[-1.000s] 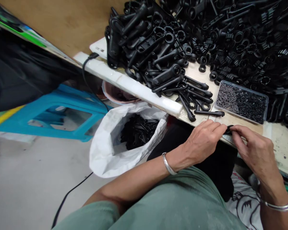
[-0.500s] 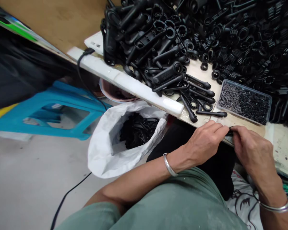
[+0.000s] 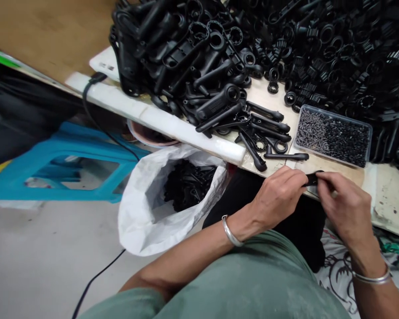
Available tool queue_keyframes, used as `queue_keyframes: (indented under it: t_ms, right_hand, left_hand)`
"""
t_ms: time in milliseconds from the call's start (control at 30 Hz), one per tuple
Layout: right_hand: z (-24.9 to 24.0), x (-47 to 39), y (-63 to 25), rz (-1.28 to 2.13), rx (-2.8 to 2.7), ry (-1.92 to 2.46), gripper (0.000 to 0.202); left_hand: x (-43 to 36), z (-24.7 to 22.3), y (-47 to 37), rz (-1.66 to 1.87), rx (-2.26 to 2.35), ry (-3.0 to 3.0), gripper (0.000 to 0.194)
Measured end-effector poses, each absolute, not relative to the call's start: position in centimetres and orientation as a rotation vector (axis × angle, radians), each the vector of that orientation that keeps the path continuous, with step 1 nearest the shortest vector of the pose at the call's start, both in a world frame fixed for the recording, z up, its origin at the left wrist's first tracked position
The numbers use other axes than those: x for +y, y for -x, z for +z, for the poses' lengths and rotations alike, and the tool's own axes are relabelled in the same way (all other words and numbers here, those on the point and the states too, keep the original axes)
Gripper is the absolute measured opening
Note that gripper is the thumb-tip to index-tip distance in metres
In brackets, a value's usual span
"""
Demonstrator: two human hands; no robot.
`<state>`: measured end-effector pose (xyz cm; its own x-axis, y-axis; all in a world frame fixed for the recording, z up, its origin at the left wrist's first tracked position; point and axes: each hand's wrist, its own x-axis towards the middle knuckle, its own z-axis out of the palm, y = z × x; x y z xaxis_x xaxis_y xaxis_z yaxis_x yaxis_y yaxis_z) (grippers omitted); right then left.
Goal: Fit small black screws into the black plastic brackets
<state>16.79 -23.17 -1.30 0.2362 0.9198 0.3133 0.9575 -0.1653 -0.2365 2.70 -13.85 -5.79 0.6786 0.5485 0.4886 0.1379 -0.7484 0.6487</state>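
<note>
Between my two hands, at the table's front edge, is a small black plastic part (image 3: 311, 179). My left hand (image 3: 282, 191) has its fingers closed on the part's left end. The fingertips of my right hand (image 3: 344, 201) pinch its right end. Most of the part is hidden by my fingers. Just beyond my hands lies a black handle-shaped piece (image 3: 287, 156). A clear box (image 3: 332, 135) of tiny grey and black pieces sits behind my right hand. Black handles (image 3: 216, 104) are heaped to the left, and black rings (image 3: 332, 53) are piled at the back right.
A white sack (image 3: 136, 212) holding black parts stands open below the table's left edge. A white strip (image 3: 153, 117) runs along that edge, with a black cable (image 3: 88, 104) hanging over it. A blue stool (image 3: 63, 164) is farther left.
The view has shifted a little, so the table things appear farther left. My hands are slightly farther apart, and more of the black part shows between them.
</note>
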Motion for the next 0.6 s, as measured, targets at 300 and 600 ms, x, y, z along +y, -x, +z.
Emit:
queue_keyframes:
  t_ms: [300, 600]
  right_hand:
    - [-2.2, -25.2, -15.8, 0.516, -0.606, 1.702, 0.047]
    - [-1.7, -23.5, -14.5, 0.692, -0.357, 1.492, 0.042]
  left_hand:
    - [-14.8, -5.3, -2.7, 1.239, 0.539, -2.208, 0.012]
    - [-15.7, -4.6, -2.1, 1.289, 0.470, -2.206, 0.015]
